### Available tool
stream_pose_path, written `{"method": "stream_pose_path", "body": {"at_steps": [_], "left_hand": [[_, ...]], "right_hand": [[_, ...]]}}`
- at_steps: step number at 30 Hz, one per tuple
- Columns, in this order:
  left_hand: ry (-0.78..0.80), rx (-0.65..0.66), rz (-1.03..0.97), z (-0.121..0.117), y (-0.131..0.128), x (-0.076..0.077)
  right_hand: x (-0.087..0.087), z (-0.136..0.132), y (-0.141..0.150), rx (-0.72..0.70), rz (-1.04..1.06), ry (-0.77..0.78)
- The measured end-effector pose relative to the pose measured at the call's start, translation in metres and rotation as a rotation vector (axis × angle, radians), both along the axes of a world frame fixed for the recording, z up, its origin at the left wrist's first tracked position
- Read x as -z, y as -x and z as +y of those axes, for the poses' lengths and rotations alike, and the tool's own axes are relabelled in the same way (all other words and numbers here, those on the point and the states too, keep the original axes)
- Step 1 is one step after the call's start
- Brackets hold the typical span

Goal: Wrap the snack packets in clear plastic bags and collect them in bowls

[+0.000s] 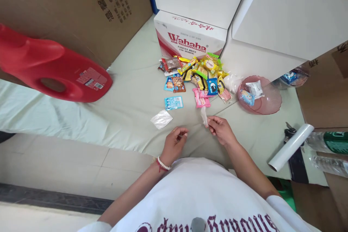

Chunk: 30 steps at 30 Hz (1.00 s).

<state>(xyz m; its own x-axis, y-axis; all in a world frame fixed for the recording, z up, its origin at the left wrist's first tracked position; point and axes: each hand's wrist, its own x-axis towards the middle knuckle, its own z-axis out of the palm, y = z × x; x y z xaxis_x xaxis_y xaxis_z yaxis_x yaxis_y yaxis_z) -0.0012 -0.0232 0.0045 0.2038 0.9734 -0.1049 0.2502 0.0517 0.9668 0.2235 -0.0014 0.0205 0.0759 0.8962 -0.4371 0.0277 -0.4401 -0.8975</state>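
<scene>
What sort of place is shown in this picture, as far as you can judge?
Probably a storage corner, perhaps in a shop or home: a brown carton and a Wahaha water box stand near wrapped snacks on a cloth-covered table.

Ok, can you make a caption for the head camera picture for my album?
Right fingers hold a whitish scrap near a pile of colourful snack packets.

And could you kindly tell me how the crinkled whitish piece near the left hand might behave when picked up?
The crinkled piece would probably feel floppy, as it looks thin and creased. It is likely light, lying almost flat on the cloth. Its shine suggests it may slip slightly.
</scene>
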Motion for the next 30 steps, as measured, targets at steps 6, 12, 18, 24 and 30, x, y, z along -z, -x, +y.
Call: {"method": "stream_pose_path", "body": {"at_steps": [6,12,18,24,30], "left_hand": [[-0.159,0.159,-0.075,0.019,-0.048,0.001],[-0.142,0.189,-0.046,0.024,-0.053,0.001],[-0.266,0.282,-0.099,0.015,-0.057,-0.004],[0.133,0.135,-0.257,0.02,-0.053,0.001],[0.241,0.07,-0.279,0.019,-0.052,0.002]], "right_hand": [[-0.016,-0.035,0.007,0.115,0.375,0.233],[-0.014,-0.042,-0.011,0.234,0.557,0.281],[-0.015,-0.042,-0.01,0.142,0.564,0.299],[-0.018,-0.041,-0.013,0.096,0.478,0.273],[-0.017,-0.044,-0.004,0.031,0.124,-0.099]]}}
